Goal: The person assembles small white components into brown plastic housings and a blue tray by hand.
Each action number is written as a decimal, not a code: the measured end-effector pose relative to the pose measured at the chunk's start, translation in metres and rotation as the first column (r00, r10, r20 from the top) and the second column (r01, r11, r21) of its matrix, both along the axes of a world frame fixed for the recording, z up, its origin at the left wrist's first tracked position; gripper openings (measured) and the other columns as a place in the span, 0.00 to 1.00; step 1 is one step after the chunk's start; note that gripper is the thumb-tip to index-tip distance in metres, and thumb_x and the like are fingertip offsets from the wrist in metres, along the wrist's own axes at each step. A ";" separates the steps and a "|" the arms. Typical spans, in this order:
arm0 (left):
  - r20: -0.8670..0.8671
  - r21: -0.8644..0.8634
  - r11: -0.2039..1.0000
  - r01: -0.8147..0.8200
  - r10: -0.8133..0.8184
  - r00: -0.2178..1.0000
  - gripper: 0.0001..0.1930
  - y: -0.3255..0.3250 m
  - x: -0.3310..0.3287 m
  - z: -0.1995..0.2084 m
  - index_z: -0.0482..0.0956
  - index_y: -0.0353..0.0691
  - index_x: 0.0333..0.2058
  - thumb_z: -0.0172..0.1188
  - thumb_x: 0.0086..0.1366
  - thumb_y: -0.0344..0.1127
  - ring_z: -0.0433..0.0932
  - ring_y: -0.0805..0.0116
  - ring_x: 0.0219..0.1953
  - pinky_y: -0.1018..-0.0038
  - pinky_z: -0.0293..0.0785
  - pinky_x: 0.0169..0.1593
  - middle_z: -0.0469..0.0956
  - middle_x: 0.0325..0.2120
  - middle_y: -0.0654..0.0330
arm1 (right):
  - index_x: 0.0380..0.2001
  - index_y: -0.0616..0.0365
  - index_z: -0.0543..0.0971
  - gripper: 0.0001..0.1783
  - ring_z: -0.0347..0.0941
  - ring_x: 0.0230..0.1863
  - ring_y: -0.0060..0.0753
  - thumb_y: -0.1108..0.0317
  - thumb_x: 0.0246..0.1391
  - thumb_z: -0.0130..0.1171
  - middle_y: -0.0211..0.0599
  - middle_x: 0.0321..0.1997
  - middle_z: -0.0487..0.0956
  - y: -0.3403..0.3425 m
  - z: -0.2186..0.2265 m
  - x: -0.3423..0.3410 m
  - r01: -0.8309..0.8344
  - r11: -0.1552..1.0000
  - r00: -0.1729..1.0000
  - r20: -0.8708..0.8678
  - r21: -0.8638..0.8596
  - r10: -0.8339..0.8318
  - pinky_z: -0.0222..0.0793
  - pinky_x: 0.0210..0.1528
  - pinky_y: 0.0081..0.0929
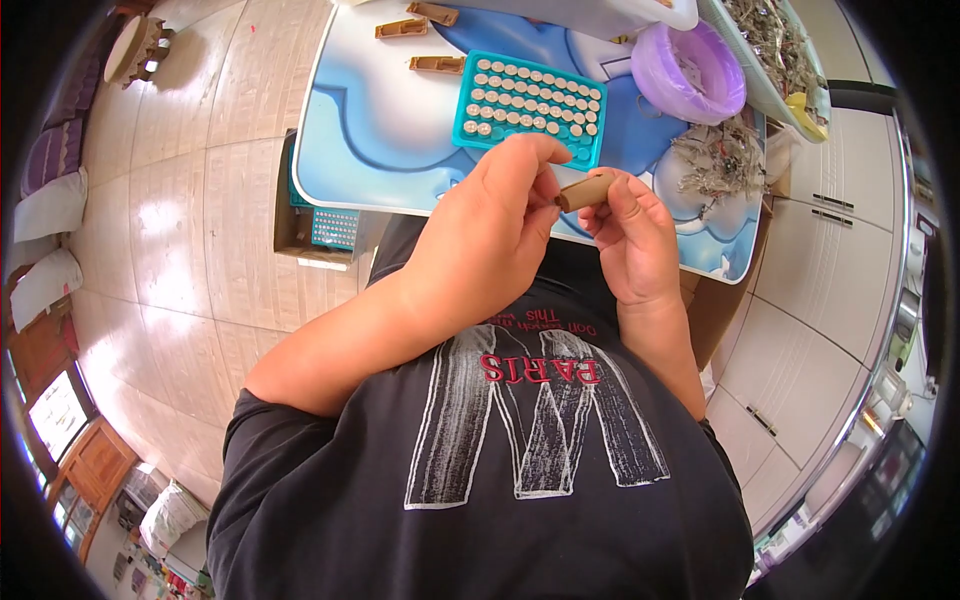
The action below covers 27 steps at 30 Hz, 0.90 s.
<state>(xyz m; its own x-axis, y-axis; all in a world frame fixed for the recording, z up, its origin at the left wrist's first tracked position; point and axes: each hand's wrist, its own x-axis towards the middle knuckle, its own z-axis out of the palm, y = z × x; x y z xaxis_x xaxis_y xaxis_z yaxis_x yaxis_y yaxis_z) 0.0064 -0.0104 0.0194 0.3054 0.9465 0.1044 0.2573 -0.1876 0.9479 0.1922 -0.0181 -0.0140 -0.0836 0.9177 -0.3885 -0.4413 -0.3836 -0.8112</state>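
My right hand [638, 240] holds a small brown, elongated plastic casing [585, 191] between thumb and fingers, above the table's near edge. Close against the casing's left end, the fingers of my left hand [500, 215] are pinched together; what they hold, if anything, is hidden. Just beyond my hands lies a teal tray [461, 118] with rows of round whitish button-like pieces [518, 87]. Some of its near slots show bare teal. Similar brown casings [436, 65] rest on the table to the left of the tray.
The table [385, 150] has a blue and white top. At its right stand a purple lined basin [655, 65], a heap of thin metallic parts [715, 165] and a bin of similar parts [765, 40]. An open box [290, 235] with teal trays sits below the table's left edge.
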 end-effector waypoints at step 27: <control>-0.233 0.206 0.978 -0.019 0.067 0.970 0.10 0.002 -0.002 0.004 0.71 0.35 0.33 0.60 0.52 0.22 0.75 0.64 0.27 0.74 0.74 0.31 0.70 0.31 0.56 | 0.40 0.63 0.75 0.17 0.72 0.31 0.21 0.59 0.56 0.57 0.31 0.34 0.78 0.000 -0.004 0.004 0.004 1.000 0.997 -0.082 0.008 -0.003 0.67 0.39 0.19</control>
<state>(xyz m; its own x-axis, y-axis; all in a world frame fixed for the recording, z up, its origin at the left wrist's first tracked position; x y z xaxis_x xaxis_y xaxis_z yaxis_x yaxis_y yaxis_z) 0.0044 -0.0084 0.0236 0.3040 0.9262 0.2229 0.4822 -0.3514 0.8025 0.1965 -0.0184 -0.0177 -0.1115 0.9212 -0.3728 -0.5079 -0.3752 -0.7754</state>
